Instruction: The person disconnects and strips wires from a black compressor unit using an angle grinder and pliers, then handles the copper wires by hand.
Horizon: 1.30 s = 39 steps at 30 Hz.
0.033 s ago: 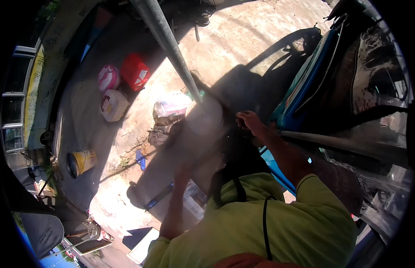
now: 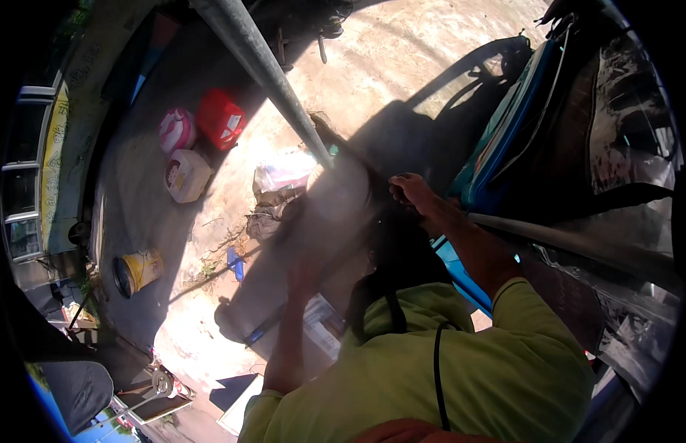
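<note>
My right hand (image 2: 408, 188) is closed, thumb against the bent fingers. A small dark shape shows at its fingertips, but I cannot make out what it is. It hovers beside the pale round base (image 2: 341, 188) of a grey metal pole (image 2: 272, 77). My left hand (image 2: 304, 272) is low in the shadow, its fingers blurred and hazy; whether it holds anything is hidden. Near its forearm lie a pale printed flat pack (image 2: 322, 332) and a dark blue bar (image 2: 256, 335). Beyond the left hand are a clear plastic bag (image 2: 280, 173) and a small blue object (image 2: 235, 264).
A red jerrycan (image 2: 220, 119), a pink-and-white container (image 2: 178, 131), a cream container (image 2: 188, 176) and a yellow bucket (image 2: 142, 270) are on the ground to the left. A blue-edged vehicle (image 2: 479, 188) and a grey bar (image 2: 550, 232) flank my right arm.
The view has shifted slightly. My right hand is a little higher and farther from me. The dark blue bar near my left forearm shows less of its length.
</note>
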Available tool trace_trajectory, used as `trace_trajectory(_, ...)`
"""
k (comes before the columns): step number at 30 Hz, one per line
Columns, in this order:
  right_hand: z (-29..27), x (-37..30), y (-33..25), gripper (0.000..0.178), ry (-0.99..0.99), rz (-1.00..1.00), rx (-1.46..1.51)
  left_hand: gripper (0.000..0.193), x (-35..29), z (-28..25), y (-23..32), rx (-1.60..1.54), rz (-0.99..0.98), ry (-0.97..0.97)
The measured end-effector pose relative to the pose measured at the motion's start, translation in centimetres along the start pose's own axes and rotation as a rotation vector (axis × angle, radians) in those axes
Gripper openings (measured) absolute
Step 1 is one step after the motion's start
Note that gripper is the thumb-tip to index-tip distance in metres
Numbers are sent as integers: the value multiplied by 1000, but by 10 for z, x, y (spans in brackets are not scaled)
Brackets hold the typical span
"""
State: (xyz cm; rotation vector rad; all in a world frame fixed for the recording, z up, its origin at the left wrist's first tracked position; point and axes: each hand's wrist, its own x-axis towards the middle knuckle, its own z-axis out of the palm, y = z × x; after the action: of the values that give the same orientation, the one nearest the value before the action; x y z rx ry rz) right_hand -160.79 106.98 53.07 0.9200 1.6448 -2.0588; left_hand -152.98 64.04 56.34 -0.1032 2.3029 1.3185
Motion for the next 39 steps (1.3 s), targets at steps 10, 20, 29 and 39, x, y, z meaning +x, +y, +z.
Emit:
trace_trajectory(10, -159, 234, -14, 25, 112, 36, -235, 33, 207, 128, 244, -203, -78, -255)
trace_trajectory(20, -319, 255, 137, 25, 323, 65, 83, 32, 457, 336, 328, -678, -164, -325)
trace_trajectory(29, -242, 275, 118, 25, 469, -106, -288, 34, 625, 384, 269, 100, -360, -560)
trace_trajectory(39, -278, 190, 24, 23, 503, 476, 573, 35, 718, 271, 313, 162, -487, -442)
